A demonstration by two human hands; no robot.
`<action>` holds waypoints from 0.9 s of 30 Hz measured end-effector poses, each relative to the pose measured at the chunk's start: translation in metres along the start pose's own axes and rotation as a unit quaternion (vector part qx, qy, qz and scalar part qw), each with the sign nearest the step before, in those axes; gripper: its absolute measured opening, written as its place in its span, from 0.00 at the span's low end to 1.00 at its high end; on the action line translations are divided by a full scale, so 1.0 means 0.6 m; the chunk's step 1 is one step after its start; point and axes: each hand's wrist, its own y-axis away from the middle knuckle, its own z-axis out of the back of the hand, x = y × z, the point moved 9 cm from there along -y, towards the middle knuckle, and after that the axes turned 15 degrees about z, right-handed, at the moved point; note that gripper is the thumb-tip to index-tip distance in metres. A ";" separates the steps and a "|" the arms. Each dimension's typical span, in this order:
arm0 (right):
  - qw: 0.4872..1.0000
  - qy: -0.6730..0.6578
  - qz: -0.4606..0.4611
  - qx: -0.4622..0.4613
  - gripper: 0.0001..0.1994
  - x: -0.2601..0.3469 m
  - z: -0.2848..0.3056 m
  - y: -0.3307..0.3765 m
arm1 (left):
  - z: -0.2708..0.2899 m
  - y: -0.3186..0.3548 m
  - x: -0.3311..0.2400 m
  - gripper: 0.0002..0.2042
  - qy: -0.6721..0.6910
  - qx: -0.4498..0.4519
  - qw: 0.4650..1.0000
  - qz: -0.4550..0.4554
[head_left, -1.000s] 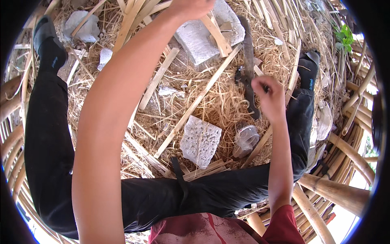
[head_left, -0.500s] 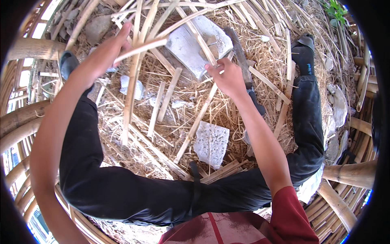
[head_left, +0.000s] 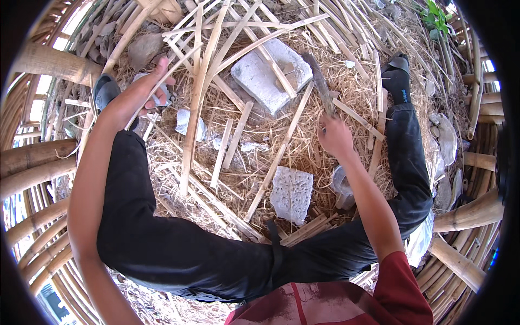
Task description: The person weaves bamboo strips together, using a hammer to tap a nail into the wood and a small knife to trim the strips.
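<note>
My left hand is at the upper left with its fingers partly curled. A thin bamboo strip runs across its palm, held there. Further right, my right hand is closed round the handle of a long dark-bladed knife; the handle is mostly hidden. The blade points away from me, next to a pale whitish stone block with a hollow in its top. A bamboo slat lies across that block. Nearer to me is a pitted white stone.
Split bamboo strips lie crossed over straw and shavings. My dark-trousered legs spread round the work area. Bamboo poles stand at the left, more poles at the right. A grey rock sits far left.
My right hand has left the bamboo slat by the block and moved right and nearer, taking hold of the knife. My left hand has lowered, its strip now turned more upright.
</note>
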 end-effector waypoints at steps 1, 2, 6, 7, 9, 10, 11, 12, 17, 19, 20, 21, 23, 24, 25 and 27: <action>0.997 0.057 0.046 0.017 0.12 0.007 -0.018 0.028 | -0.007 0.004 -0.005 0.34 -0.002 0.022 1.000 -0.019; 0.989 0.117 0.087 0.034 0.09 0.012 -0.030 0.043 | -0.017 0.002 -0.008 0.25 -0.013 0.043 0.999 -0.025; 0.987 0.119 0.081 0.075 0.07 0.006 -0.056 0.033 | -0.029 -0.026 -0.002 0.22 -0.086 0.059 0.992 -0.064; 0.988 0.111 0.073 0.082 0.07 0.000 -0.055 0.030 | -0.027 -0.028 -0.002 0.23 -0.085 0.062 0.993 -0.058; 0.989 0.096 0.057 0.099 0.07 -0.026 -0.048 0.031 | -0.026 -0.034 -0.005 0.23 -0.082 0.069 0.993 -0.047; 0.993 0.054 0.030 0.096 0.07 -0.026 -0.035 0.030 | -0.015 -0.035 -0.003 0.23 -0.074 0.061 0.995 -0.041; 0.995 -0.023 0.041 0.084 0.08 -0.023 -0.025 0.031 | -0.007 -0.040 0.001 0.23 -0.062 0.057 0.996 -0.036; 0.991 -0.100 0.052 0.072 0.09 -0.028 -0.015 0.032 | 0.000 -0.044 0.003 0.23 -0.050 0.053 0.997 -0.032; 0.972 -0.070 0.115 0.191 0.14 -0.006 0.011 0.086 | -0.003 -0.048 -0.023 0.19 -0.081 0.025 0.995 -0.047; 0.984 -0.055 0.089 0.144 0.17 0.004 0.036 0.087 | -0.037 -0.050 -0.035 0.14 -0.074 0.059 0.995 -0.036; 0.990 -0.080 0.089 0.080 0.18 0.014 0.054 0.081 | -0.057 -0.055 -0.040 0.13 -0.086 0.079 0.992 -0.049; 0.990 -0.106 0.089 0.016 0.19 0.026 0.073 0.073 | -0.077 -0.059 -0.046 0.13 -0.098 0.097 0.989 -0.061; 0.978 -0.128 0.132 -0.097 0.21 0.090 0.103 0.048 | -0.134 -0.039 -0.064 0.14 -0.199 0.123 0.968 -0.095; 0.968 -0.132 0.150 -0.152 0.22 0.122 0.124 0.037 | -0.172 -0.019 -0.080 0.14 -0.243 0.150 0.951 -0.120; 0.956 -0.116 0.204 -0.176 0.22 0.179 0.150 0.027 | -0.201 0.006 -0.092 0.15 -0.289 0.172 0.932 -0.139; 0.916 -0.157 0.299 -0.215 0.18 0.275 0.173 0.019 | -0.261 0.012 -0.084 0.18 -0.342 0.218 0.902 -0.151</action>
